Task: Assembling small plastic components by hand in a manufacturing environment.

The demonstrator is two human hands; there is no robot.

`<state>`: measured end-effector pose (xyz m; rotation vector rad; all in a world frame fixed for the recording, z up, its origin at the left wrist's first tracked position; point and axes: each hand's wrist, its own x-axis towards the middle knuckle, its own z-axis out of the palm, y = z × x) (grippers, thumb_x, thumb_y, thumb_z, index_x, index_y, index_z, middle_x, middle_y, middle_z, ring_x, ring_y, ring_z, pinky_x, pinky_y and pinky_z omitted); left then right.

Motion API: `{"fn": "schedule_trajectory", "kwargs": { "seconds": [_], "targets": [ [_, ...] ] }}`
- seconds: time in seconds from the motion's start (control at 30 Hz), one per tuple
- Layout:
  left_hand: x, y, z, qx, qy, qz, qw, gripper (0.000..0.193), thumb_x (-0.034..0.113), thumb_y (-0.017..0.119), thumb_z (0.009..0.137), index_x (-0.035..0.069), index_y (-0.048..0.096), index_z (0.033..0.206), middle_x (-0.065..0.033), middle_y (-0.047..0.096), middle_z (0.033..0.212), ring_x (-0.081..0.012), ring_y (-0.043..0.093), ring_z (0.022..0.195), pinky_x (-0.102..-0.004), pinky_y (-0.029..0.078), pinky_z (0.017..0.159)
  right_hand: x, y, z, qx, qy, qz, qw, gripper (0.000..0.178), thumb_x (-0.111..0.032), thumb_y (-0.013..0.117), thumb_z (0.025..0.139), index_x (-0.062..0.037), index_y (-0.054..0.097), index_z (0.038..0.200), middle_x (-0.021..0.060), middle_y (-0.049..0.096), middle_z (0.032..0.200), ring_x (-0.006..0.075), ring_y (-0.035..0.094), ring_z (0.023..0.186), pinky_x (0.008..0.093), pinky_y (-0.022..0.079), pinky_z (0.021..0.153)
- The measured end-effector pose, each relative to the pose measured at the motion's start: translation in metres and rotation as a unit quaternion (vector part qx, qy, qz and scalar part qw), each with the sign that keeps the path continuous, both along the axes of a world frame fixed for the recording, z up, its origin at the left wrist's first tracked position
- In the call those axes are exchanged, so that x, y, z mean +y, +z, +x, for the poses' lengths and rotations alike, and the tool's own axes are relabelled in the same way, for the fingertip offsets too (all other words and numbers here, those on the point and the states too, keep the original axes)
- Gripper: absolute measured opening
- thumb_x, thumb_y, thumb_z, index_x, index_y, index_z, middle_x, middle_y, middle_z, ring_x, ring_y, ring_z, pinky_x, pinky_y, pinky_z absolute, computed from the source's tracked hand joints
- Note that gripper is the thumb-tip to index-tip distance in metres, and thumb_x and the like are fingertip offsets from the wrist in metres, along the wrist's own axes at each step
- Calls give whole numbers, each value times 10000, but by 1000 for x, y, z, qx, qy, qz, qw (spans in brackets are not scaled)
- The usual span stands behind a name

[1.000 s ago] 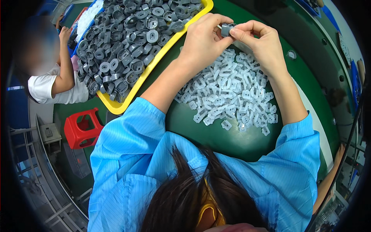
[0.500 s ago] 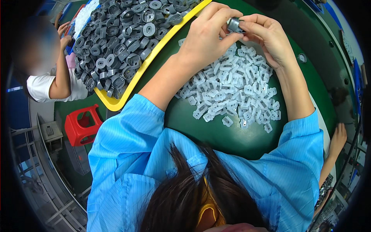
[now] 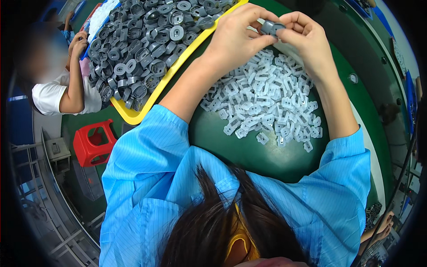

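Observation:
Between my two hands, above the far end of the green table, is a small dark grey plastic housing (image 3: 269,28). My left hand (image 3: 238,35) grips its left side between thumb and fingers. On its right side, the thumb and fingers of my right hand (image 3: 307,42) close on it too. Below my hands lies a loose heap of small translucent white plastic clips (image 3: 267,95). To the left of my left arm, a yellow tray (image 3: 153,95) is piled with grey oval plastic housings (image 3: 147,49) like the held one.
A red plastic stool (image 3: 94,142) stands on the floor at the left. Beyond the yellow tray a co-worker in a white sleeve (image 3: 49,95) works beside a blue bin of white parts (image 3: 100,18). Another person's hand (image 3: 384,227) shows at the lower right. A small clear piece (image 3: 353,78) lies right of my arm.
The grey housing has turned a little in my fingers, and both hands keep hold of it. At the right, another person's hand has moved down and away from the table edge.

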<state>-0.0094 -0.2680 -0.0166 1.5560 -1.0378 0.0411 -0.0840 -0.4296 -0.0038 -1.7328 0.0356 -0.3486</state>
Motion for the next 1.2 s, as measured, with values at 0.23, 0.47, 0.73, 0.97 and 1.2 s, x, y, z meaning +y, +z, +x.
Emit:
{"fn": "schedule_trajectory", "kwargs": {
  "seconds": [0.23, 0.47, 0.73, 0.97, 1.2],
  "targets": [
    [2, 4, 10, 313, -12, -42, 949, 298, 26, 621, 883, -27, 543, 1166, -69, 636, 929, -94, 609, 769, -211, 519, 678, -59, -28, 16, 91, -83, 11, 992, 271, -132, 644, 821, -39, 618, 1074, -2, 609, 883, 98, 568, 813, 237, 442, 804],
    [8, -6, 20, 323, -49, -28, 945, 355, -17, 660, 835, -34, 532, 1165, -61, 623, 973, -99, 602, 800, -226, 507, 711, -48, -21, 13, -112, -147, -388, 903, 244, -187, 644, 803, -60, 674, 1010, 79, 676, 887, 189, 628, 775, 331, 490, 736],
    [10, 17, 7, 152, 107, 145, 972, 305, -27, 706, 752, 1, 594, 1035, -110, 630, 957, -148, 622, 790, -259, 510, 697, 17, -19, 4, -13, -116, -532, 839, 225, -250, 728, 764, -30, 687, 745, 118, 653, 720, 298, 612, 727, 389, 498, 668],
    [9, -8, 12, -26, 133, 108, 985, 380, 82, 770, 742, 6, 615, 1081, -122, 711, 938, -144, 705, 748, -247, 557, 687, -4, -1, 5, 138, -8, 28, 990, 208, -183, 759, 792, 3, 693, 859, 7, 645, 779, 42, 556, 714, 192, 430, 619],
    [-3, -8, -3, -149, 132, 61, 978, 290, 59, 762, 732, 4, 644, 991, -87, 649, 787, -142, 677, 658, -253, 570, 574, 1, -2, 2, 21, -2, -123, 992, 226, -204, 739, 814, 6, 699, 886, 8, 649, 753, 59, 551, 674, 205, 435, 645]
  ]
}}
